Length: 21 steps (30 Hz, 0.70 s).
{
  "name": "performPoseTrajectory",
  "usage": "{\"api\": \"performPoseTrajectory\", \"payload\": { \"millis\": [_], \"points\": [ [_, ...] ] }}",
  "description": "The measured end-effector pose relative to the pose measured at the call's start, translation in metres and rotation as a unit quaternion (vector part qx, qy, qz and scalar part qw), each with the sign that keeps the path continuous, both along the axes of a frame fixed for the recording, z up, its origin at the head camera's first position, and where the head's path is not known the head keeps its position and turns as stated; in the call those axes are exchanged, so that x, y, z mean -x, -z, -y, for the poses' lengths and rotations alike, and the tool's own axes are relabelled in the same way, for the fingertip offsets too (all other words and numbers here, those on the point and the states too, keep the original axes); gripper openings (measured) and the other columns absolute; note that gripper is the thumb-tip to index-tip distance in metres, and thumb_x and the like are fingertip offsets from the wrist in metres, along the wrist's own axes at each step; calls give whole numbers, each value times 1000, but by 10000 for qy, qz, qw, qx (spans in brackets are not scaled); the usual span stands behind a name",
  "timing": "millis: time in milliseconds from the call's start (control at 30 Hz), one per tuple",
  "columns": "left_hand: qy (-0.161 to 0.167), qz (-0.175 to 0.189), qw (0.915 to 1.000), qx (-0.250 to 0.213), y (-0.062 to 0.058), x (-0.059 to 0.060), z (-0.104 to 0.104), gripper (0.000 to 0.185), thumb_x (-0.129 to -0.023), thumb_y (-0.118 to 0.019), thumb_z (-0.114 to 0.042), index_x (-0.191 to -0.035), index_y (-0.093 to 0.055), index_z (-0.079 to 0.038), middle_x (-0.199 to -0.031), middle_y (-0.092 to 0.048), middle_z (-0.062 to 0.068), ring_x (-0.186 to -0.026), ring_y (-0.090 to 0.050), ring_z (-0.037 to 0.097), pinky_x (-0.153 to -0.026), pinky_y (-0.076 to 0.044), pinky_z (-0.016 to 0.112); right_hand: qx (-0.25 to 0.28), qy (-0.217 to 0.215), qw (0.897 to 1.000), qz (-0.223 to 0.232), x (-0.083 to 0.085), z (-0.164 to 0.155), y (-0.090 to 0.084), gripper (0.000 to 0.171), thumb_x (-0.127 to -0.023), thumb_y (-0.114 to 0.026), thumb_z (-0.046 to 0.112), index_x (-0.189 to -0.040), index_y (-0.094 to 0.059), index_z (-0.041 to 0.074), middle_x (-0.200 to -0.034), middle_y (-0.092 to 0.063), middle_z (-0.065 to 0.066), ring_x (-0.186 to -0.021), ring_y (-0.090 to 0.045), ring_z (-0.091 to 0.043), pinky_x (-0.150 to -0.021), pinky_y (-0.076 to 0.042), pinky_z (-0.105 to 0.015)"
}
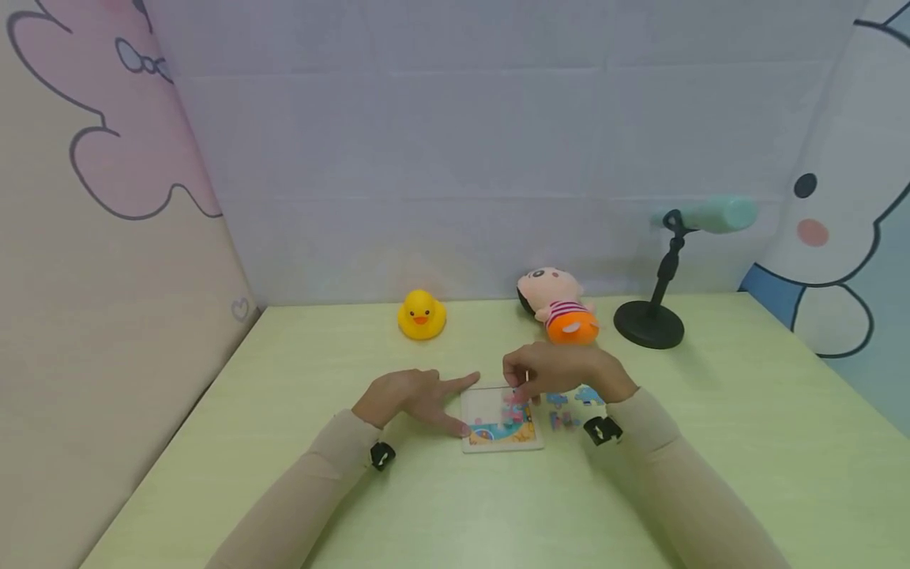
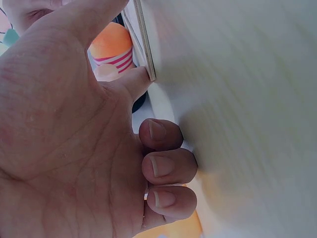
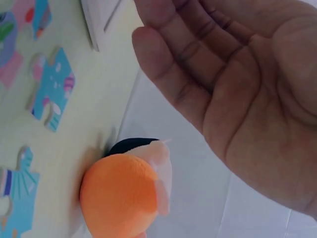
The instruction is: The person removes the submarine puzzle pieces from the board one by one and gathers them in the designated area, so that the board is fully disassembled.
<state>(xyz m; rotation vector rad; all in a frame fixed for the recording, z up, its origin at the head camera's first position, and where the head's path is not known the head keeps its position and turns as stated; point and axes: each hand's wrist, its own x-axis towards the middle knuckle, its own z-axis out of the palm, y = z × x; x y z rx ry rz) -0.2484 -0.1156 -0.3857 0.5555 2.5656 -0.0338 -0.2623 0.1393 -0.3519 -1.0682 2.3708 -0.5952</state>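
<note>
A person sits at a pale green surface (image 1: pixel 284 442) with both sleeved arms reaching forward to a small square puzzle tray (image 1: pixel 502 419) lying flat between the hands.

From the head view, the left hand (image 1: pixel 412 397) rests beside the tray's left edge, with one finger stretched along its far corner and another touching its near left corner. The right hand (image 1: pixel 550 371) hovers over the tray's far right part, fingertips pointing down at the pieces inside. The tray holds a partly built picture: coloured pieces fill its lower and right parts, and the upper left is bare white. Several loose puzzle pieces (image 1: pixel 569 407) lie on the surface just right of the tray.

The left wrist view shows what the head view does not: the left hand's (image 2: pixel 74 139) grip has three fingers curled in against the surface, holding nothing, while one fingertip presses the tray's thin edge (image 2: pixel 143 44).

The right wrist view shows the right hand's (image 3: pixel 237 84) grip spread, palm bare and fingers nearly straight; it holds nothing here. Whether the fingertips touch a piece cannot be told. Below it lie blue loose pieces, and a corner of the tray (image 3: pixel 96 20).

At the back of the surface stand a yellow rubber duck (image 1: pixel 421 314), a plush doll (image 1: pixel 558 308) lying on its side, and a black stand (image 1: pixel 650 316) carrying a mint-coloured cylinder (image 1: pixel 714 215).
</note>
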Motion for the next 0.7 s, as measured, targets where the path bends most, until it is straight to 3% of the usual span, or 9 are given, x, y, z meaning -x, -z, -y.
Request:
{"api": "performPoseTrajectory", "payload": {
  "millis": [100,367,500,600,700],
  "points": [
    [-6,-3,10000,-24,1,0,0,92,-77,-58,-83,-154,-15,-57,-129,-54,12,-100,-55,24,-83,-46,46,96,23,9998,170,-1,-5,-5,15,-93,-72,10,-88,-57,11,-78,-59,1,-72,-65,-30,-67,-50,-28],
    [-25,2,10000,-27,0,0,0,93,-76,-57,-84,-154,-14,-58,-142,-49,14,-112,-55,27,-89,-46,50,28,35,9995,326,-2,-16,-15,14,-91,-72,6,-87,-59,9,-74,-57,3,-70,-59,-29,-66,-50,-27],
    [1,33,10000,-26,0,0,0,93,-78,-57,-83,-155,-13,-57,-147,-46,15,-120,-54,30,-94,-44,53,3,35,9984,570,-1,-24,-17,13,-92,-69,3,-86,-59,8,-72,-59,0,-70,-60,-36,-70,-54,-38],
    [-7,49,10000,-21,0,0,0,93,-78,-56,-83,-155,-13,-56,-149,-44,16,-122,-52,32,-96,-43,54,-48,99,9971,754,-1,-30,-19,13,-92,-69,4,-86,-58,8,-74,-61,-5,-70,-61,-36,-73,-54,-46],
    [1,70,10000,-51,0,0,0,92,-79,-56,-83,-155,-12,-56,-153,-41,16,-127,-50,34,-99,-41,57,-179,228,9957,885,-1,-36,-21,12,-92,-69,5,-87,-59,8,-76,-63,-5,-68,-60,-28,-72,-54,-45]
  ]
}}
